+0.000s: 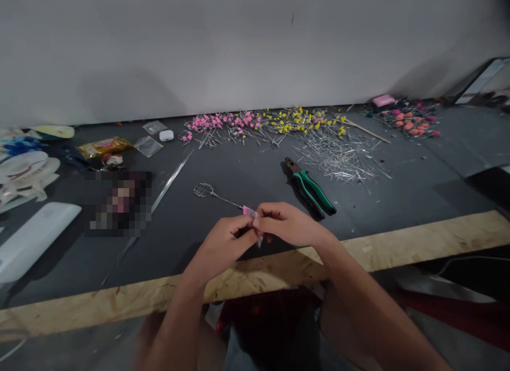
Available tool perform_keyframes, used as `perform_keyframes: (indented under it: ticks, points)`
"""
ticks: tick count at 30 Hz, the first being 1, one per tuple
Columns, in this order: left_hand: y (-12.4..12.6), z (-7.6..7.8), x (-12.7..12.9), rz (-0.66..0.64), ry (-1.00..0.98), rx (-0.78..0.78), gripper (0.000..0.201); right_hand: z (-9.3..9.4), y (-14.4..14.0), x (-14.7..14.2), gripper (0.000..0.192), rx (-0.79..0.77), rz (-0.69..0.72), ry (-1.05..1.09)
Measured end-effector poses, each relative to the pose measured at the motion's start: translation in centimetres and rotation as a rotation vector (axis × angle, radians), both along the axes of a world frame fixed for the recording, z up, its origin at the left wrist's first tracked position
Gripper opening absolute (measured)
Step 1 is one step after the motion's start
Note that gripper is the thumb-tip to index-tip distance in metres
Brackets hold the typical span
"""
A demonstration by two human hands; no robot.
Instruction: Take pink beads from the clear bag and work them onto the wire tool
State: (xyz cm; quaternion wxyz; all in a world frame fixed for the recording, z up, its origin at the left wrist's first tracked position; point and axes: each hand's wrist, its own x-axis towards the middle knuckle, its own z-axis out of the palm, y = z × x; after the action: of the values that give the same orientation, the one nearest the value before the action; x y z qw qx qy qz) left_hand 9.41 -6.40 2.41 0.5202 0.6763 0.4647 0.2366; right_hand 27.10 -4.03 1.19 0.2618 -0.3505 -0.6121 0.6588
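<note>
Between my two hands is a small racket shape bent from silver wire (204, 190), its netted round head lying to the left and its thin shaft running to my fingers. A pink and whitish strip (250, 212), perhaps tape or plastic film, surrounds or lies along the shaft's near end. My left hand (227, 241) pinches the strip from the left with thumb and forefinger. From the right, my right hand (285, 222) closes on the same strip, its fingertips partly hidden. Green-handled pliers (308, 187) lie just beyond my right hand.
Along the wall lie pink-tipped wires (211, 124), yellow-tipped wires (298, 119) and a heap of bare wire pieces (342, 156). Long straight wires (171, 180) lie left, near a white box-like object (35, 241). A wooden strip (378, 252) edges the table.
</note>
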Motion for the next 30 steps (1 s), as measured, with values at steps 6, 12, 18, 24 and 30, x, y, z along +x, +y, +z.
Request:
perform_keyframes:
  ticks: [6,12,18,24,30]
  points:
    - [-0.5,0.2,-0.5,0.013,-0.202,-0.147,0.023,0.2,-0.4,-0.4,0.026,-0.029,0.094,0.169]
    - [-1.0,-1.4,-0.9,0.076,-0.498,-0.333,0.033,0.3,-1.4,-1.1,0.027,-0.082,0.072,0.281]
    - [-0.8,-2.8,-0.8,0.195,-0.372,-0.046,0.031,0.1,-0.9,-0.8,0.023,-0.055,-0.02,0.165]
    - [-0.3,-2.2,-0.4,0.11,0.018,0.367,0.087,0.1,0.1,0.1,0.016,0.016,-0.135,0.165]
    - [0.4,-2.2,-0.1,0.171,0.151,0.405,0.057,-0.6,0.5,0.0,0.017,0.026,-0.31,0.204]
